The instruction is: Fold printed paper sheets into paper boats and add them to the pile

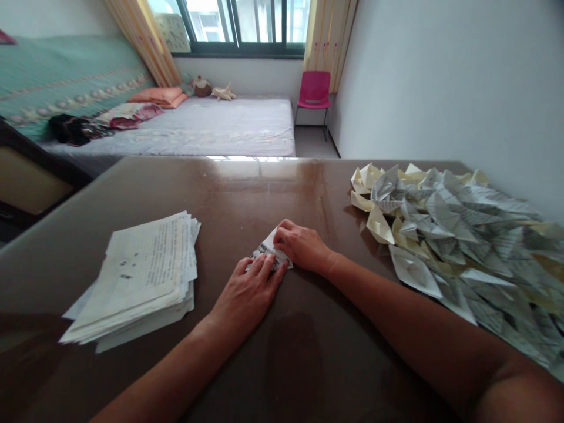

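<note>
A small folded piece of printed paper (269, 245) lies on the brown table (247, 188) in front of me. My left hand (249, 291) rests flat on its near edge, fingers stretched out and pressing down. My right hand (302, 245) is curled over the paper's far right side, fingertips pinching its edge. Most of the paper is hidden under both hands.
A stack of printed sheets (141, 276) lies to the left. A large heap of folded paper boats (458, 235) covers the table's right side. Beyond the table are a bed (198, 126), a pink chair (314, 91) and a window.
</note>
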Demonstrator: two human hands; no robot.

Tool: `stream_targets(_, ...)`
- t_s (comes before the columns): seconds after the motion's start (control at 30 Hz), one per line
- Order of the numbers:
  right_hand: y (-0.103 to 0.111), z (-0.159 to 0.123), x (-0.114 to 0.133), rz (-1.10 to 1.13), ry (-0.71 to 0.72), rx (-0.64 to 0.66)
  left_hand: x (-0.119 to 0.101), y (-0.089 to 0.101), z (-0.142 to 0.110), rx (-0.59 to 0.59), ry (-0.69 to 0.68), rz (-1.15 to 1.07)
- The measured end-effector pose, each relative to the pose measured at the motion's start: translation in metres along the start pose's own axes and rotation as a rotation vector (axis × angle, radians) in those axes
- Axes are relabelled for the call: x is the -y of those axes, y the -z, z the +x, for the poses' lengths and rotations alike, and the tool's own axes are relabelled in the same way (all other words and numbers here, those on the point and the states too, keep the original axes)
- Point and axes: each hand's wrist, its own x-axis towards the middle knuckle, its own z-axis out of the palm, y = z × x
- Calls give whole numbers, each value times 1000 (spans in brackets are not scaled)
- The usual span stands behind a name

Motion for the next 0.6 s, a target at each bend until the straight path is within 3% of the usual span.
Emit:
stream_targets(0.17, 0, 1, -2, 39, -18, -24, 4, 3, 2, 21, 10, -64)
stream_targets(0.27, 6, -1, -6, 23, -100, -90, 6, 3, 3, 21, 26, -96)
stream_targets(0.4, 13, -5, -12, -21, -207, -15, 7, 1, 3, 2, 40, -119)
stream_targets(0.6, 9, -7, -6, 147, -90, 68, 8, -3, -3, -45, 58, -170)
